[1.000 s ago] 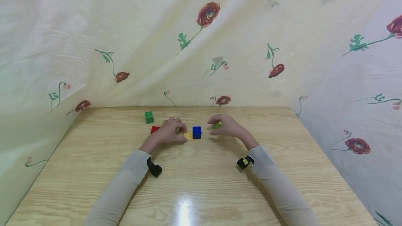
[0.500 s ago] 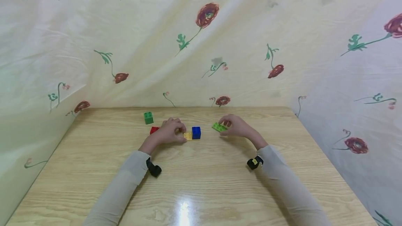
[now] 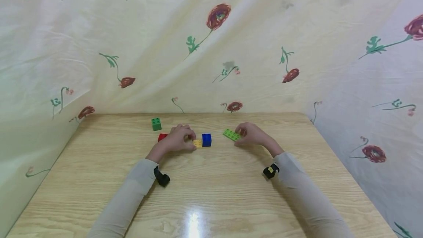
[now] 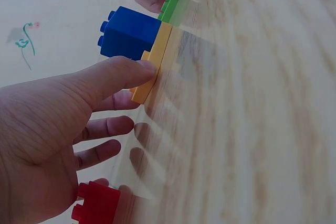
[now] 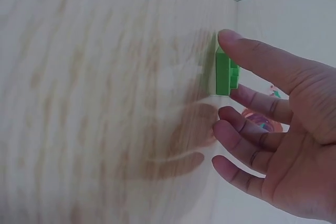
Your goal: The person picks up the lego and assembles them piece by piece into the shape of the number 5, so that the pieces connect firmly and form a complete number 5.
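Observation:
In the head view my left hand [image 3: 178,137] pinches the left end of a yellow building-block plate [image 3: 197,143] lying on the table. A blue brick [image 4: 131,32] stands on that plate's other end. To the right, my right hand [image 3: 252,135] has its thumb and index finger at opposite sides of the right end of a flat green plate [image 3: 231,134]. The right wrist view shows the green plate [image 5: 224,74] between these two digits, with the other fingers loosely bent. The index fingertip is partly hidden there.
A red brick [image 3: 162,136] sits partly hidden behind the left hand. Farther back at the left stands a darker green brick [image 3: 156,124]. Flowered cloth [image 3: 198,65] hangs along the wooden table's [image 3: 211,194] back and sides.
My right hand has moved right along the green plate, uncovering more of it, while the plate stays about where it was. The left hand keeps its pinch on the yellow plate.

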`<state>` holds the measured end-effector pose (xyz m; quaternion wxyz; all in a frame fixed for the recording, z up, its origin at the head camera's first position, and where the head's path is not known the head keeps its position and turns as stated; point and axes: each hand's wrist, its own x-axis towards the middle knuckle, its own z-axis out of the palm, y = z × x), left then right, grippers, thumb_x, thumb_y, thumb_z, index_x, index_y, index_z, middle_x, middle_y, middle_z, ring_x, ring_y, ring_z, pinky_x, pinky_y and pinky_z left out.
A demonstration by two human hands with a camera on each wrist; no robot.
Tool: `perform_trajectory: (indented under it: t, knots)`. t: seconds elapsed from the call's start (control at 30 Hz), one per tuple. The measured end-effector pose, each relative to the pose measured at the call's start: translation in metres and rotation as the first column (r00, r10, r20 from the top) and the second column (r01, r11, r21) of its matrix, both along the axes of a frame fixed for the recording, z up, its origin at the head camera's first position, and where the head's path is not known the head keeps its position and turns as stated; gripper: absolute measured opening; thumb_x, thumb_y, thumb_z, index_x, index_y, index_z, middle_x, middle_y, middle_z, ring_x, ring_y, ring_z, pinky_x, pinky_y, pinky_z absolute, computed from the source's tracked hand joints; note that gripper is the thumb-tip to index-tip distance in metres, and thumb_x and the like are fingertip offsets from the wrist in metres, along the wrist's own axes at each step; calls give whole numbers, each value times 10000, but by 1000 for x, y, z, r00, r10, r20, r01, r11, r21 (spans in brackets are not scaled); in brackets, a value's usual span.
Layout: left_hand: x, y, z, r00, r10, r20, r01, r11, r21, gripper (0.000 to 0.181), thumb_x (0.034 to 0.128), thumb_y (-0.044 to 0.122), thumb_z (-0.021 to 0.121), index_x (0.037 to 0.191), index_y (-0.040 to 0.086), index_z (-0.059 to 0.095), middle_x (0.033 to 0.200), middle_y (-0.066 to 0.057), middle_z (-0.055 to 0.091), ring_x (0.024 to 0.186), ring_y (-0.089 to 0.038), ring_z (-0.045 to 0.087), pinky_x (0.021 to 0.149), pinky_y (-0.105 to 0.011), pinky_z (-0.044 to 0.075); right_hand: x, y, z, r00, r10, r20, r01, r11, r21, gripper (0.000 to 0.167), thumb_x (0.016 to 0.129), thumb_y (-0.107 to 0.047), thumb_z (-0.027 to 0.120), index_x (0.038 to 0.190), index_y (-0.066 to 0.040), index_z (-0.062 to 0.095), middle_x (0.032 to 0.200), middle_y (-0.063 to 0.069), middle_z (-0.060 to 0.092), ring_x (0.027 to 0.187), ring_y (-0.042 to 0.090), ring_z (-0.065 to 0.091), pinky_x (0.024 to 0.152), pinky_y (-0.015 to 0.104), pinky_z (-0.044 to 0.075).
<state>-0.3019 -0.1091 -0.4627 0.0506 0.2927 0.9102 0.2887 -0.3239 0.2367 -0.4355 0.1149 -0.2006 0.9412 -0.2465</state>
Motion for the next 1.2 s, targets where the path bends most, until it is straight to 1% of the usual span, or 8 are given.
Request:
perform_trajectory:
  t: [0.1, 0.3, 0.43, 0.63, 0.77, 0.9, 1.2]
  knots:
    - [0, 0, 0, 1000, -2, 1, 2, 1000, 1, 246, 849, 327, 836, 1002, 173, 722, 1073, -11, 629, 1041, -219, 446, 948, -434, 316, -1, 1, -1, 1000, -17, 9, 17, 1000, 12, 466, 800, -270, 883, 1139, -11, 696, 1039, 113, 677, 955, 236, 608, 838, 392, 512]
    - [0, 1, -1, 1000, 1, 4, -1, 1000, 8, 246, 851, 321, 835, 1004, 166, 722, 1074, -18, 631, 1050, -224, 448, 956, -441, 314, -2, 1, -2, 1000, -21, 10, 21, 1000, 21, 467, 795, -291, 887, 1110, -4, 696, 1032, 116, 678, 939, 229, 604, 854, 417, 517]
    - [0, 1, 0, 1000, 3, 8, -3, 1000, 7, 246, 850, 318, 835, 1006, 166, 721, 1071, -22, 627, 1051, -225, 444, 948, -430, 311, -2, 1, -2, 999, -31, 17, 30, 999, 25, 455, 804, -283, 881, 1112, -3, 695, 1035, 117, 676, 939, 231, 601, 860, 422, 519]
    - [0, 1, 1, 1000, 6, 7, -6, 1000, 4, 243, 852, 320, 833, 1002, 167, 719, 1071, -24, 627, 1046, -226, 442, 948, -433, 313, -1, -1, 1, 999, -42, 23, 42, 999, 19, 431, 815, -239, 871, 1126, 7, 702, 1068, 134, 688, 983, 255, 622, 901, 448, 525]
    - [-1, 1, 0, 1000, 9, 8, -9, 1000, 2, 241, 849, 328, 834, 995, 174, 720, 1066, -14, 624, 1042, -222, 442, 944, -423, 316, -1, -2, 1, 998, -48, 27, 47, 999, 17, 426, 816, -217, 869, 1135, 14, 709, 1082, 144, 696, 996, 263, 633, 914, 455, 530]
    - [-1, 1, -2, 1000, 10, 5, -10, 1000, -4, 239, 848, 342, 834, 991, 189, 719, 1067, 0, 623, 1044, -213, 444, 942, -418, 320, -2, -2, 1, 999, -43, 25, 43, 999, 16, 407, 816, -198, 868, 1121, 25, 715, 1064, 148, 703, 974, 255, 635, 902, 442, 534]
    - [0, 0, -1, 1000, 9, 12, -9, 1000, -1, 239, 852, 338, 833, 994, 185, 718, 1078, -7, 623, 1051, -218, 442, 958, -436, 320, -6, -3, 4, 999, -14, 37, 13, 999, 30, 343, 818, -123, 847, 1099, 32, 728, 1020, 138, 705, 915, 232, 610, 847, 384, 519]
